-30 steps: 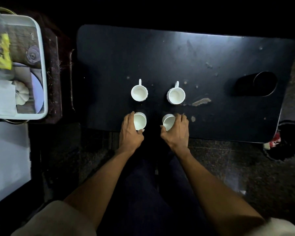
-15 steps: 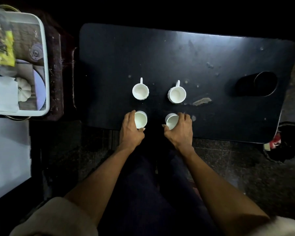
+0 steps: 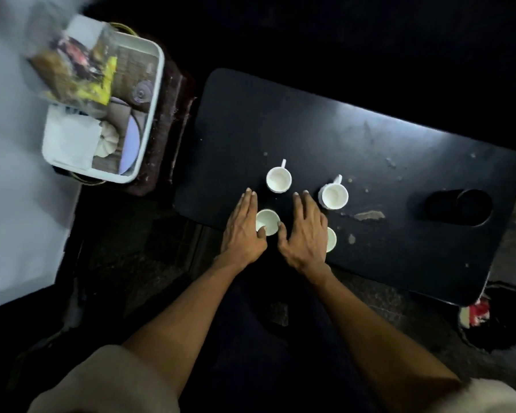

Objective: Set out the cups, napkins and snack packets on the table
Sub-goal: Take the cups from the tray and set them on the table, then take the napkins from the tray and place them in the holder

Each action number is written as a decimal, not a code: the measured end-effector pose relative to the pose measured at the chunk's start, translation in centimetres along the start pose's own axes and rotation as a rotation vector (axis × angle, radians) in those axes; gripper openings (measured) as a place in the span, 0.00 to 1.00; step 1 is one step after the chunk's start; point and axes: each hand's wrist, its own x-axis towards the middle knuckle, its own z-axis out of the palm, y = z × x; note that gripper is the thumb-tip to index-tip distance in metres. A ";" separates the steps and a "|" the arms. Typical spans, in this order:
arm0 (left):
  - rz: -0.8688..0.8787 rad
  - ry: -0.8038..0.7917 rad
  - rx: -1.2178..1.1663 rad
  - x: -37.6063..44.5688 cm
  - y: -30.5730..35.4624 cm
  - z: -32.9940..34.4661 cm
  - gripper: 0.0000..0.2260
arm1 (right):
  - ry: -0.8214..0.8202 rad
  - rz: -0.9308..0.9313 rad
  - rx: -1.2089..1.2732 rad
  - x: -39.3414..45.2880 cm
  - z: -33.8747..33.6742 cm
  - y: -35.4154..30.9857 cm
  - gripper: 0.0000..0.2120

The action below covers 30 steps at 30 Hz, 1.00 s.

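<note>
Both hands have let go of the two near cups since half a second ago; the left hand [image 3: 242, 231] now lies with fingers straight and together, its thumb tip just touching the rim of the near left cup [image 3: 267, 222], gripping nothing; the right hand [image 3: 306, 234] is spread wide and flat, hovering over the table [image 3: 310, 129] and covering part of the near right cup [image 3: 331, 239], holding nothing either. The view has also swung to the left, so the white tray [image 3: 157, 93] shows more fully than before. My reading is that the cups are now placed: four white cups stand upright in a loose square near the table's front edge, the far left cup [image 3: 278, 179] and far right cup [image 3: 334, 195] with handles pointing away; the next step is likely the napkins and packets.

The tray sits on a dark stand just left of the table; in it lie the snack packets [image 3: 81, 73], blurred, brown and yellow, at the far end; a white napkin stack [image 3: 72, 141] at the near end; beside that a pale ribbed round thing I cannot name. All four cups look empty. A dark cup [image 3: 459, 207] lies on its side toward the table's right end; what it holds cannot be seen.
</note>
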 end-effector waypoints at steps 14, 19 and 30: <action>-0.159 0.285 -0.174 3.2 -12.1 -11.9 0.32 | -0.165 -0.277 -0.056 8.7 3.9 -19.9 0.35; -0.218 0.317 -0.219 4.7 -19.2 -17.3 0.33 | -0.245 -0.317 -0.057 12.1 6.7 -29.2 0.40; -0.387 0.348 -0.273 7.9 -31.1 -23.6 0.39 | -0.331 -0.089 0.204 17.8 14.9 -41.5 0.28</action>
